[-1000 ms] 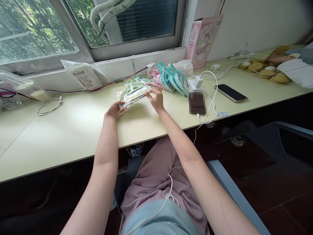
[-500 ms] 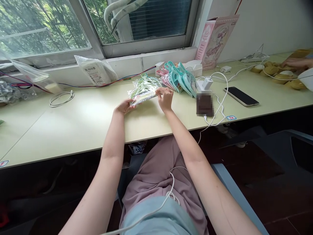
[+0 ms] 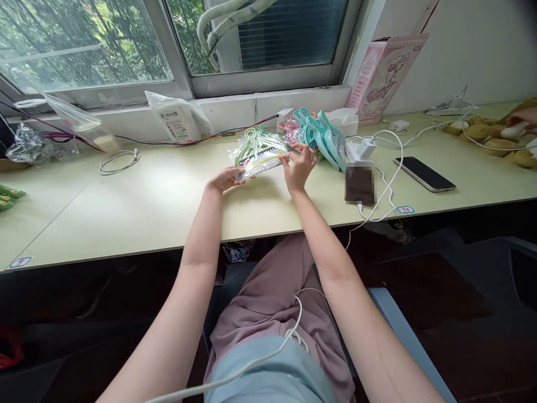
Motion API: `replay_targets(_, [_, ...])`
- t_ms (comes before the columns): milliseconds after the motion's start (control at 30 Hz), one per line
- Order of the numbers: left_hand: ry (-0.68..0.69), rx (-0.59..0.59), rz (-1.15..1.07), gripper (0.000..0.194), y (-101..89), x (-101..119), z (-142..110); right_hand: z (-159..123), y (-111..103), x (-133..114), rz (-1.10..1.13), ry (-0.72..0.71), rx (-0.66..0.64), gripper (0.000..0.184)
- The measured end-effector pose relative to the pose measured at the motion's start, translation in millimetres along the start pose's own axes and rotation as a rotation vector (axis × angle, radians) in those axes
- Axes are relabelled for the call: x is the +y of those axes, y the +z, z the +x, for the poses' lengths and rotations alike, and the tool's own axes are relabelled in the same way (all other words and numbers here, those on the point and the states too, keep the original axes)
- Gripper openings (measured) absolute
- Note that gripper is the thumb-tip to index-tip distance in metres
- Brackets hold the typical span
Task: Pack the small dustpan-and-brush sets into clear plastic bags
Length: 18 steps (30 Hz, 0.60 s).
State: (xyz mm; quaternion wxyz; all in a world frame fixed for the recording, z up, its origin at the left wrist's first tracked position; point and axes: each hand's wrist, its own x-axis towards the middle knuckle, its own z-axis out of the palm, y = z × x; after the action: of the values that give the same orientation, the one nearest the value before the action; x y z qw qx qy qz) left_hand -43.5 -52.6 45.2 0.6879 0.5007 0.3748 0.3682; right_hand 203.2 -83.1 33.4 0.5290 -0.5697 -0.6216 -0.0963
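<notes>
The person's left hand (image 3: 229,179) is partly closed around the lower left end of a clear-wrapped bundle of green hangers (image 3: 260,150), with the thumb side uppermost and fingertips showing beneath the near edge. The right hand (image 3: 298,167) pinches the lower right end of the same bundle between thumb and forefinger; its other fingers are bent, loosely raised and clear of the wrap. The bundle spans the gap between the two hands, above the middle of the pale counter (image 3: 126,218), its looped tops leaning toward the window (image 3: 268,42) and its shiny near edge facing the person. Whether its far side touches the counter cannot be told

Just beyond the right hand lie pink hangers (image 3: 288,127), and beside them, to the right, a cluster of teal hangers (image 3: 326,139). Farther right are a white charger (image 3: 367,148), a dark object with its surface pixelated (image 3: 359,186) and a black-screened phone (image 3: 425,174). A pink box (image 3: 388,81) stands upright near the wall. Left of the bundle, a clear bag with a white package (image 3: 179,120) leans at the sill, and a coiled white cable (image 3: 119,162) lies flat. At the far right edge, part of a co-worker's hand (image 3: 523,116) is over brown-and-white soft items (image 3: 497,139), its grip too cut off to tell
</notes>
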Motion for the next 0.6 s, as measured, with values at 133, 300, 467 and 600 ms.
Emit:
replay_targets(133, [0.007, -0.010, 0.013, 0.029, 6.4, 2, -4, 1, 4, 5, 0.040, 0.020, 0.009, 0.031])
replay_targets(300, [-0.046, -0.031, 0.001, 0.033, 8.2, 3, -5, 3, 14, 13, 0.267, 0.131, -0.035, 0.018])
replay_targets(467, [-0.084, -0.026, -0.010, 0.037, 3.7, 0, 0, 5, 20, 17, 0.399, 0.285, -0.113, 0.013])
replay_targets(600, [-0.099, -0.089, 0.017, 0.036, 2.8, -2, 2, 7, 25, 30, 0.477, 0.493, -0.124, 0.048])
